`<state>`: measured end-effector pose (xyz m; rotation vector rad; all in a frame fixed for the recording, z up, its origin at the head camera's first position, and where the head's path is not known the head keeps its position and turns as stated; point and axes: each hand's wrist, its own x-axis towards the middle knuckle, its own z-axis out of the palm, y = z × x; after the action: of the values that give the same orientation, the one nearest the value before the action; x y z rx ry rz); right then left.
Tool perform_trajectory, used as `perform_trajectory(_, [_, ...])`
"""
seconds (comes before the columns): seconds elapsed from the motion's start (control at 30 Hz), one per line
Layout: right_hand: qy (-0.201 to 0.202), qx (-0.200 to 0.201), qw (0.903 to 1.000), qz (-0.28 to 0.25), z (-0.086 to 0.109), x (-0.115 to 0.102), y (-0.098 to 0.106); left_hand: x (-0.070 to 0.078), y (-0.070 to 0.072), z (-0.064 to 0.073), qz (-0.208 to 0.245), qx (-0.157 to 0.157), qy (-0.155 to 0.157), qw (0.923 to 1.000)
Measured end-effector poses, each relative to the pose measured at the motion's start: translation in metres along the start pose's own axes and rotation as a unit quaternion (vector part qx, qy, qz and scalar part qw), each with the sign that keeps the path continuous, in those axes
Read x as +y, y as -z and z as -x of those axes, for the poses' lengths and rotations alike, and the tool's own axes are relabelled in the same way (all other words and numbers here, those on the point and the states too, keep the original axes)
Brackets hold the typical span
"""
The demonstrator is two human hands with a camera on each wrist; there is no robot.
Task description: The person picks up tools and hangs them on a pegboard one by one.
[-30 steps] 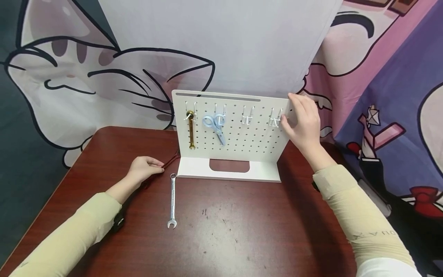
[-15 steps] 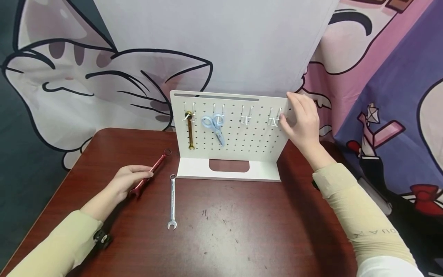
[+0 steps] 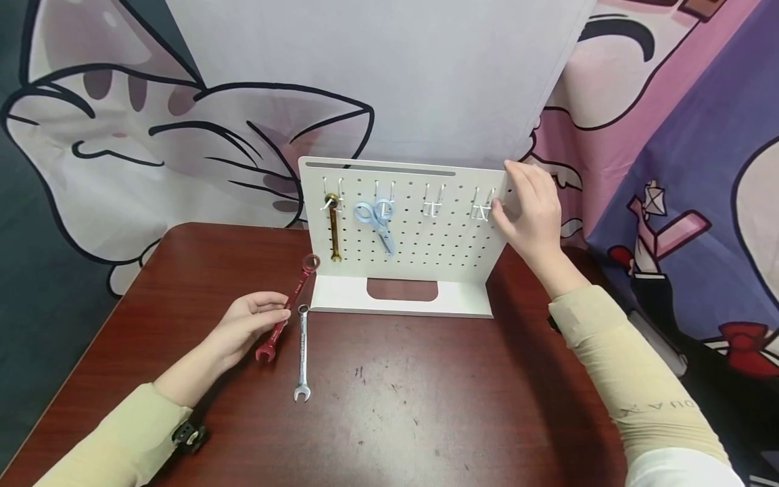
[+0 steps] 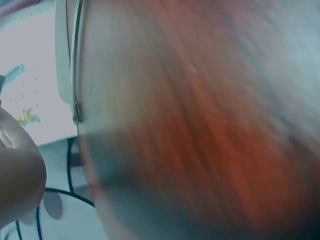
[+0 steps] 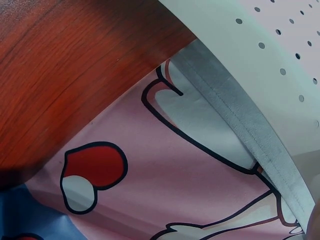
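My left hand [image 3: 249, 326] pinches a red combination wrench [image 3: 298, 287] near its middle, thumb on top. The wrench leans with its ring end up beside the lower left corner of the white pegboard [image 3: 408, 253] and its open end toward me. My right hand [image 3: 534, 213] grips the pegboard's upper right edge, thumb at the front face. A gold wrench [image 3: 335, 233] hangs on the leftmost hook, and light blue scissors [image 3: 386, 237] hang on the hook beside it. A silver wrench [image 3: 303, 352] lies on the table just right of the red one.
Two white hooks on the right, the nearer-to-middle hook [image 3: 433, 208] and the outer hook [image 3: 480, 212], hold nothing. The brown wooden table [image 3: 426, 399] carries the pegboard's base near its back edge. A cartoon-print curtain [image 3: 255, 149] stands behind.
My left hand first drew the red wrench back from the pegboard's left side, then moved it right and turned it more upright, close to the silver wrench. The right hand keeps its place.
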<state>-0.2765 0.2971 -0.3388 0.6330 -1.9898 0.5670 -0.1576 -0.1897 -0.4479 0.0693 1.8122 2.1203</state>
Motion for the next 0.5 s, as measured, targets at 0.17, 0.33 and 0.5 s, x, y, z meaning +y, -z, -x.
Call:
perform_trajectory(0.17, [0.0, -0.001, 1.0, -0.003, -0.001, 0.0, -0.001, 0.001, -0.02, -0.003, -0.034, -0.011, -0.026, 0.999])
perform_trajectory(0.33, [0.0, -0.004, 1.0, 0.0, -0.001, 0.001, -0.001, 0.004, -0.036, -0.007, -0.047, -0.005, -0.035, 0.9982])
perform_trajectory(0.5, [0.002, -0.004, 1.0, 0.004, 0.0, 0.0, 0.001, 0.005, -0.05, -0.015, -0.062, -0.001, -0.049, 0.9969])
